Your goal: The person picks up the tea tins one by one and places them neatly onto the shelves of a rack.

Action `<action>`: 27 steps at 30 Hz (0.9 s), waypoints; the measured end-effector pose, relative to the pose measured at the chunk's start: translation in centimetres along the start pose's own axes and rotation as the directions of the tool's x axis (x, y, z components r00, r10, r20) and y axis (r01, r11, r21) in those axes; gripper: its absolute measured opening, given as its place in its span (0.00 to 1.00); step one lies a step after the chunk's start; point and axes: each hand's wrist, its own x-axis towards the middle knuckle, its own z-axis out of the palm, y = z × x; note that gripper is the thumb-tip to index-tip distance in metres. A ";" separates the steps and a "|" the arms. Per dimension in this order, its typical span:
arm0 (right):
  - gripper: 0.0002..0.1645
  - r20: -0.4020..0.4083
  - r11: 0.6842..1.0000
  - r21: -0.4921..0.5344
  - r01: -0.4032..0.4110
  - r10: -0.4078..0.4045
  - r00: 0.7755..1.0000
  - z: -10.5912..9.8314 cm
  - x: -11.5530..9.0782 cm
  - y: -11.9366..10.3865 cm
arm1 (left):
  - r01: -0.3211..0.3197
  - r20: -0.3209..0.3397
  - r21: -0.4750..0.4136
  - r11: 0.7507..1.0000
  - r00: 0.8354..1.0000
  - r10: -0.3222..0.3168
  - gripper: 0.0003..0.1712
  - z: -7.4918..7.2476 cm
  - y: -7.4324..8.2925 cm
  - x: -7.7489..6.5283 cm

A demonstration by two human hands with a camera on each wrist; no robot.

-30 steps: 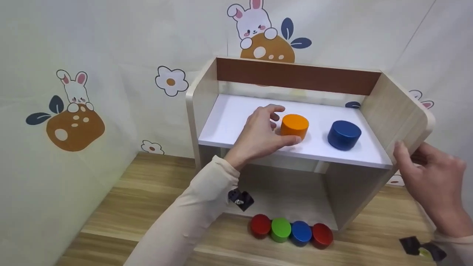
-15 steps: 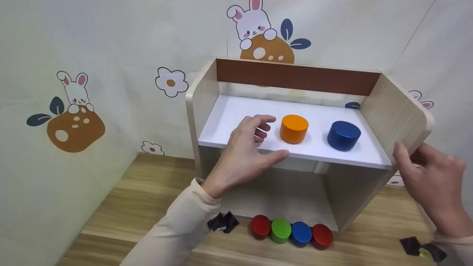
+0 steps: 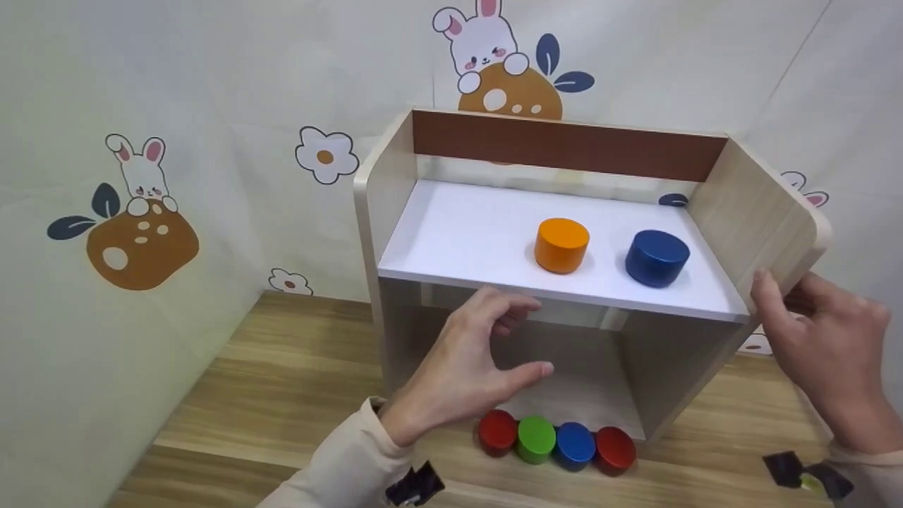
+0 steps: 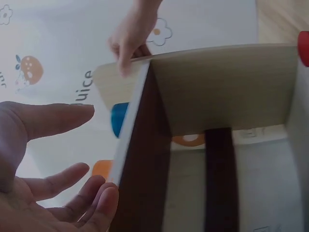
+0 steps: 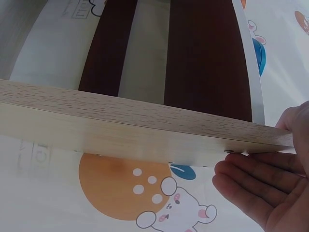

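Observation:
A small wooden shelf unit with a white top board stands on the wood-grain table. On that board sit an orange cylinder and, to its right, a dark blue cylinder. My left hand hovers in front of the shelf, below the board's front edge, thumb and fingers spread apart around nothing. My right hand grips the right side panel, thumb on the inner side and fingers along the outer face. In a row before the shelf are a red block, green block, blue block and another red block.
A brown back rail spans the shelf's rear. The lower compartment faces the front. Behind and at left stands a pale wall with rabbit and flower prints. Bare tabletop shows left of the shelf.
My left hand has let go of the orange cylinder and moved back and down towards the row of blocks. The cylinder stays on the white board. My right hand has kept its place.

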 end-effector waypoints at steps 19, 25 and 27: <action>0.21 -0.038 1.000 0.026 0.013 -0.012 0.999 0.0 0.1 0.4 | 0.121 0.035 -0.053 0.991 0.992 -0.119 0.32 4.3 -9.7 -1.9; 0.22 -0.023 1.000 0.012 0.007 -0.007 1.000 0.0 0.0 0.3 | 0.160 0.053 -0.007 0.987 0.986 -0.160 0.35 5.7 -12.2 -2.7; 0.22 -0.013 1.000 0.009 0.004 -0.004 1.000 0.1 -0.1 0.2 | 0.178 0.063 0.004 0.984 0.982 -0.178 0.37 6.1 -12.9 -3.0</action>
